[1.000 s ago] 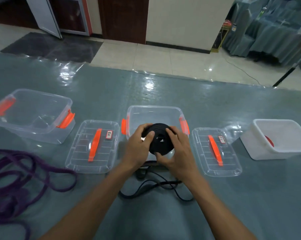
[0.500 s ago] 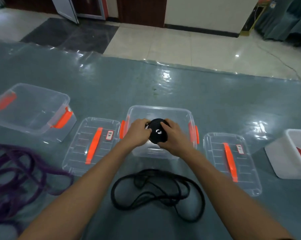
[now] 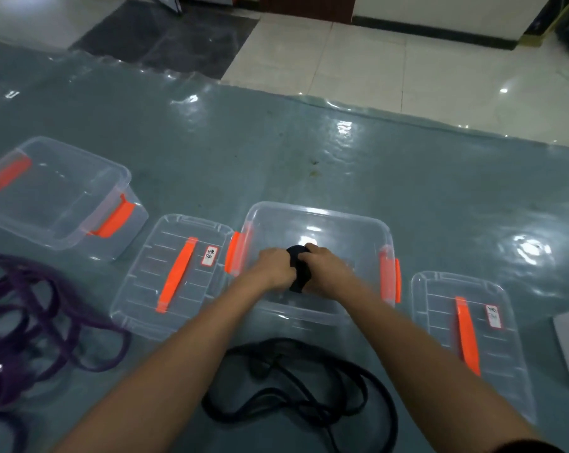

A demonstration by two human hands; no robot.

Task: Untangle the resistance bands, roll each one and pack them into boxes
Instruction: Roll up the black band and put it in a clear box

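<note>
Rolled black band (image 3: 299, 269): soft, springy, prone to uncoil. Your left hand (image 3: 273, 269) and right hand (image 3: 325, 268) clamp its 2 flanks inside the clear box (image 3: 316, 217); keep squeezing there.

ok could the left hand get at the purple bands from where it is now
Probably yes, once it lets go. The left hand is busy clasping the rolled black band inside the middle box. The purple bands lie loose on the table off to its left, and only a flat lid lies between.
</note>
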